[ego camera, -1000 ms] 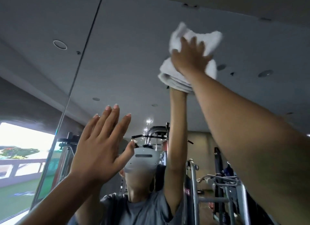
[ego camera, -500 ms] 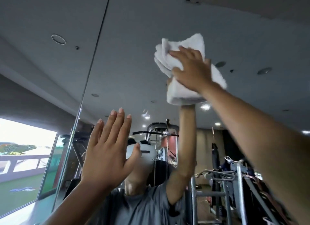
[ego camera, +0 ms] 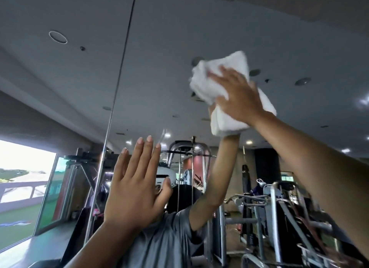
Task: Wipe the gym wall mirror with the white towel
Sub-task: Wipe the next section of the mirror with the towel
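Your flat right hand (ego camera: 238,97) has pressed the towel (ego camera: 227,68) lower down the mirror (ego camera: 169,58), left hand (ego camera: 135,190) open; wiping is still under way.

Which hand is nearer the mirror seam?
Left. The left hand lies open just right of the seam; the right hand presses the towel farther right, higher up.
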Motion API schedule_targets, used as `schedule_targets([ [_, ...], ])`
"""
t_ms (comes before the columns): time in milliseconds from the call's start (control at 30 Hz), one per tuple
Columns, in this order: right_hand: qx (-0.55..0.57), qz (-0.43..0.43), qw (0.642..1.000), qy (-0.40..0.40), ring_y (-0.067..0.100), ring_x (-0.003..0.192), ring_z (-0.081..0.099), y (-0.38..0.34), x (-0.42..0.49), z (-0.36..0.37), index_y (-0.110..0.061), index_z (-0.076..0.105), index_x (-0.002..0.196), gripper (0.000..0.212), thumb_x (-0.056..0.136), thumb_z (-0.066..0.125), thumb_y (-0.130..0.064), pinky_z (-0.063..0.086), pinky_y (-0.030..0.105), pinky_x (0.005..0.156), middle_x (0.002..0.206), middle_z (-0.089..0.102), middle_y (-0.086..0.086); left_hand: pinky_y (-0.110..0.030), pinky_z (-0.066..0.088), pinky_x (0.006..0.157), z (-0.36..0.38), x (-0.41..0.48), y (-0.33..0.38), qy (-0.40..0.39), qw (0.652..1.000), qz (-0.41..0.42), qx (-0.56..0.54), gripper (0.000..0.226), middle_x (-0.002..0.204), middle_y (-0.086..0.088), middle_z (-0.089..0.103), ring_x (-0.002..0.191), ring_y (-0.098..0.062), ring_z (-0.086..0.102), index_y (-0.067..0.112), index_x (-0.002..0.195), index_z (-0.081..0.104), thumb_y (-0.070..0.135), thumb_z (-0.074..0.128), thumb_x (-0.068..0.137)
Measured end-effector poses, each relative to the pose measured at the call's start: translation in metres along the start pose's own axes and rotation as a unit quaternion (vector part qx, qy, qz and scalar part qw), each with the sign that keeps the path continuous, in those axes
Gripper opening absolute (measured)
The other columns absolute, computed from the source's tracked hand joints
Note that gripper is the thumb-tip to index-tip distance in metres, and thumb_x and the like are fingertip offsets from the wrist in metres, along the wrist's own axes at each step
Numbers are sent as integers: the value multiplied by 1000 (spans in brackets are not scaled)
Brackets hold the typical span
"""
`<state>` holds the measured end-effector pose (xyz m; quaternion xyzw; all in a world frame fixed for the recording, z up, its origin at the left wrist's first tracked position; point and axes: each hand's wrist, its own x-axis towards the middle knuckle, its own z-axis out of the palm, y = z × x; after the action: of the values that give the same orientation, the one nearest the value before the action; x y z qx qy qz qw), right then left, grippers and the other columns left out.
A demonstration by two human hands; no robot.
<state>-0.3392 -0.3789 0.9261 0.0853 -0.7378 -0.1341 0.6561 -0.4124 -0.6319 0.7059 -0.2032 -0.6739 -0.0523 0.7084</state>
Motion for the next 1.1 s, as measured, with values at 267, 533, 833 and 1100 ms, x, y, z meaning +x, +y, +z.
schedule_targets([
  [267, -38, -122, 992, -19, 21, 153, 12, -85, -36, 14, -43, 27, 154, 66, 90, 37, -52, 18, 58, 111, 168, 13, -5, -53, 22, 120, -1, -2, -2, 0, 1000, -7, -16, 74, 163, -13, 26, 152, -27, 23, 6, 155, 33, 48, 36, 94],
  [533, -83, -137, 987, 0, 25, 147, 30, 7, -58, 1, -36, 35, 151, 66, 85, 39, -44, 33, 56, 103, 163, 30, 2, -56, 22, 120, -1, -9, 2, -16, 1000, -12, -10, 73, 164, -14, 22, 153, -28, 18, 5, 156, 30, 48, 33, 96],
  [833, -56, -179, 982, 0, 24, 152, 20, -82, -95, 21, -37, 33, 153, 62, 93, 38, -51, 23, 55, 108, 165, 23, 0, -56, 23, 120, -1, -10, -2, 1, 1000, -5, -17, 72, 163, -14, 25, 152, -29, 23, 5, 155, 31, 49, 32, 97],
  [1100, -77, -70, 995, 4, 25, 147, 28, 16, -92, 2, -35, 32, 151, 66, 87, 39, -45, 37, 57, 103, 163, 29, 4, -56, 18, 122, 1, -11, 3, -11, 1000, -8, 1, 75, 165, -17, 18, 154, -31, 15, 3, 156, 26, 48, 31, 97],
])
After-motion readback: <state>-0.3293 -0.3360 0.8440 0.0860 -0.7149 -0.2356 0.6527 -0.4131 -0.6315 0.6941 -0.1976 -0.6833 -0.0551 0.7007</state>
